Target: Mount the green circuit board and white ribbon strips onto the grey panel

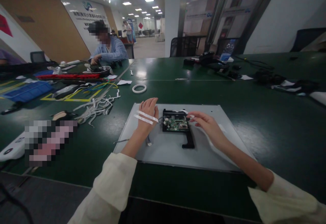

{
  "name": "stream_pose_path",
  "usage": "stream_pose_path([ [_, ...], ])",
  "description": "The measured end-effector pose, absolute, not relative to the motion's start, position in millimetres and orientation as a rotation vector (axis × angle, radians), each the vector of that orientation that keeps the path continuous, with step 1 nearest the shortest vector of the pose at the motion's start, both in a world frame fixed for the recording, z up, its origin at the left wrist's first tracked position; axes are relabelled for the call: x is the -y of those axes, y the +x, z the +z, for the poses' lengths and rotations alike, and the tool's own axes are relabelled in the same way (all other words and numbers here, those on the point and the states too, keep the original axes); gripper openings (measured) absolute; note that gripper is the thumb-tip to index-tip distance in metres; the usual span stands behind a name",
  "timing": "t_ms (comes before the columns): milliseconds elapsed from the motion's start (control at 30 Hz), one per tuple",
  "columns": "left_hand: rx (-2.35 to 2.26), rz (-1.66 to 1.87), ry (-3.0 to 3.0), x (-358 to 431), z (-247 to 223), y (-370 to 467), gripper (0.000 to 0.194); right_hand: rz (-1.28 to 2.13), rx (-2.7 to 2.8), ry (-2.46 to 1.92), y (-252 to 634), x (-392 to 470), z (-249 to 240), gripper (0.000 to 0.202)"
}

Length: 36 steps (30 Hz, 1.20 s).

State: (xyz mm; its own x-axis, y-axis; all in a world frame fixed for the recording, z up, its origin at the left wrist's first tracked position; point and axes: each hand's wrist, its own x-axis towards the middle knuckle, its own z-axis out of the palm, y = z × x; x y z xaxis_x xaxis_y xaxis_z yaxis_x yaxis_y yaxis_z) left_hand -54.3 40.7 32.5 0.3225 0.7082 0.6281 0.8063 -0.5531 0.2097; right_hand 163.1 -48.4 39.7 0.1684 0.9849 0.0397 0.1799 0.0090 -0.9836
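Note:
A green circuit board sits in a black plastic frame on a light grey panel. My right hand pinches a thin white tape strip at the frame's upper right edge. To the left of the board is my left hand, its fingers stretched out and pointing away from me. Two white tape strips lie across the back of that hand. Under it passes a grey cable, which comes out toward the panel's near side. The left fingertips' contact with the frame is hard to make out.
A tape roll lies beyond the panel. Left of it are tangled white strips, coloured wires and a blue bin. Another person sits across the table. Black equipment and a bottle stand at the far right.

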Motion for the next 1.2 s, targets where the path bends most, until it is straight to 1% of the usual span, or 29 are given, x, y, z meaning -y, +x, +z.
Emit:
stream_pose_path([
  [167,1.345,-1.052,-2.506,-31.3,37.6,-44.8,0.034,0.915,1.214,-1.456,180.1,37.1,20.8,0.034],
  [267,1.293,-1.073,-2.563,-26.0,44.4,-36.0,0.034,0.876,1.318,-1.396,180.1,33.6,14.5,0.031],
  [400,1.169,-1.067,-2.704,-24.4,49.3,-20.2,0.033,0.766,1.434,-1.427,179.1,32.0,6.1,0.027],
  [567,1.057,-0.785,-2.918,-28.8,35.4,-4.5,0.035,0.608,1.511,-1.487,180.2,33.8,0.1,0.024],
  [667,1.024,-0.597,-3.008,-33.4,21.8,-2.8,0.038,0.589,1.552,-1.505,180.9,34.6,-0.9,0.023],
  [733,1.039,-0.534,-3.034,-36.2,15.1,-3.4,0.038,0.584,1.559,-1.503,181.2,34.9,-1.4,0.023],
  [900,1.061,-0.538,-3.031,-38.3,9.9,-3.0,0.038,0.543,1.560,-1.514,181.1,36.2,-0.1,0.021],
  [1067,1.077,-0.544,-3.009,-36.1,10.4,-2.1,0.039,0.602,1.524,-1.574,180.4,38.0,8.9,0.021],
  [1200,1.070,-0.547,-2.992,-35.2,10.9,-2.6,0.039,0.498,1.609,-1.610,182.2,39.8,14.1,0.021],
])
